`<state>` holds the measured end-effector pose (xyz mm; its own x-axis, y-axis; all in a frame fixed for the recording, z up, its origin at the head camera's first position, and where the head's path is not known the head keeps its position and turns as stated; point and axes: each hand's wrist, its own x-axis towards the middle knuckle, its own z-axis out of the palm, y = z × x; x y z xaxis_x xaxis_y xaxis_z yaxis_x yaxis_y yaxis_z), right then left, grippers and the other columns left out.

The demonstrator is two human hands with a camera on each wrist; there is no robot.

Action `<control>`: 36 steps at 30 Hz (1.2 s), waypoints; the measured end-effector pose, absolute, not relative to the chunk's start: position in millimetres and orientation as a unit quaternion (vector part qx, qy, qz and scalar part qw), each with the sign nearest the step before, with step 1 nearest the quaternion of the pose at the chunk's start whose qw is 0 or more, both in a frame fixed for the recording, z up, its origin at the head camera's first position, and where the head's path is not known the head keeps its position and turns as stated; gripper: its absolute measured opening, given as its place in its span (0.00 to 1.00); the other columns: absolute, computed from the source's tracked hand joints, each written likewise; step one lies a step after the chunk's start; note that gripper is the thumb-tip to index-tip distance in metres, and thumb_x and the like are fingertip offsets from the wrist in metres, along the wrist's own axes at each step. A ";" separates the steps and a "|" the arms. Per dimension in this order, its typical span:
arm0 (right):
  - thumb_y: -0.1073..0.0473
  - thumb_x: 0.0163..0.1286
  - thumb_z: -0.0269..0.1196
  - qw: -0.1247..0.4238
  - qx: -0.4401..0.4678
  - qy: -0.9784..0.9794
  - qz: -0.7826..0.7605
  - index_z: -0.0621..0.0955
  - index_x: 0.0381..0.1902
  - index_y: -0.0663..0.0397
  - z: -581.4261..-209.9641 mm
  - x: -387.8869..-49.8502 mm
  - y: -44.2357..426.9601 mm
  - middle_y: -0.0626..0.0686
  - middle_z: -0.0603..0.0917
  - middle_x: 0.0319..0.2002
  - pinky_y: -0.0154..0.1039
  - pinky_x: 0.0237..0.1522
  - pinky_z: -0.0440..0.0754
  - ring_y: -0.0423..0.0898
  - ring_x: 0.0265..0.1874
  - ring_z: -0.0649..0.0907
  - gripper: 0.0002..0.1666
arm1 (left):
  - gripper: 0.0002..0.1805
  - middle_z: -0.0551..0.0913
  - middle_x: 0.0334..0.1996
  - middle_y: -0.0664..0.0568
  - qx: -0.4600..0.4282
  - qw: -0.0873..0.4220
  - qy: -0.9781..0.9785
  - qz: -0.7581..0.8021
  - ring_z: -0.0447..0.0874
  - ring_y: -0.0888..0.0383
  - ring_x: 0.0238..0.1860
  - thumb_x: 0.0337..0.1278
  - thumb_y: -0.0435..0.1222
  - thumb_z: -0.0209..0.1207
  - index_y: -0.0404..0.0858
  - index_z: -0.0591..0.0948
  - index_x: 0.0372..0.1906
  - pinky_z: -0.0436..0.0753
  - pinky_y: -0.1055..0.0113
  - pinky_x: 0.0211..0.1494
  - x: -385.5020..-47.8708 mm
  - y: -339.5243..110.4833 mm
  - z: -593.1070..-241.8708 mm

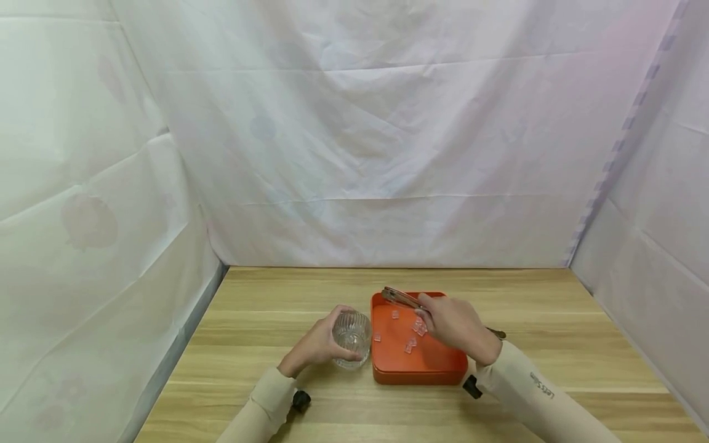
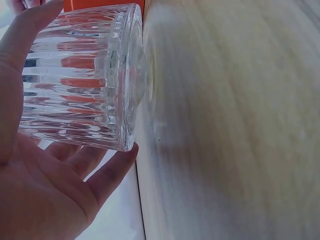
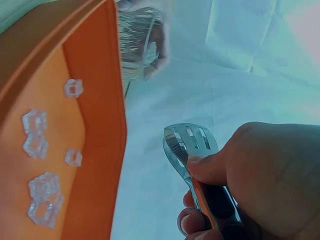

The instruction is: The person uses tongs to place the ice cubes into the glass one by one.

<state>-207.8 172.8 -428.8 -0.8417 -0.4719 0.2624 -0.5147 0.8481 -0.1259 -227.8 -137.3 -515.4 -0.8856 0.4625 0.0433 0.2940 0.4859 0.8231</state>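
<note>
While the left hand [image 1: 319,346] held a clear, ribbed glass cup [image 1: 352,321] beside a square orange tray [image 1: 418,378], the right hand [image 1: 456,323] had a snug grip on shiny metal tongs [image 1: 403,299], which seemed to carry nothing. Small, clear cubes [image 1: 418,326] lay in the tray, so the step looked like picking one up, and the next move seemed to need the tongs brought down around it.

Your right hand [image 1: 454,325] covered middle of tongs [image 1: 403,298]; right-wrist view cropped orange tray [image 3: 102,150]; your left hand [image 2: 45,187], cropped in left-wrist view, partly covered glass [image 2: 80,90].
</note>
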 end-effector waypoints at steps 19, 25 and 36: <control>0.52 0.71 0.62 0.130 0.275 -0.947 0.105 0.71 0.30 0.42 -408.1 -206.9 162.5 0.37 0.66 0.16 0.32 0.15 0.59 0.35 0.13 0.64 0.12 | 0.52 0.77 0.56 0.49 0.212 0.101 0.850 0.471 0.77 0.51 0.54 0.30 0.48 0.81 0.53 0.65 0.66 0.79 0.52 0.55 -226.6 -136.9 -515.1; 0.51 0.71 0.62 0.152 0.284 -0.941 0.102 0.70 0.28 0.43 -405.6 -206.9 158.5 0.37 0.64 0.15 0.32 0.15 0.57 0.35 0.12 0.62 0.14 | 0.52 0.78 0.55 0.48 0.218 0.099 0.852 0.466 0.77 0.50 0.54 0.30 0.48 0.81 0.51 0.65 0.66 0.80 0.51 0.55 -226.1 -136.3 -513.9; 0.51 0.72 0.62 0.155 0.297 -0.936 0.106 0.70 0.29 0.44 -394.9 -205.1 149.4 0.38 0.65 0.16 0.31 0.15 0.56 0.35 0.13 0.62 0.13 | 0.51 0.77 0.56 0.48 0.216 0.097 0.850 0.471 0.77 0.49 0.55 0.31 0.47 0.81 0.51 0.65 0.66 0.79 0.49 0.57 -225.9 -136.2 -513.3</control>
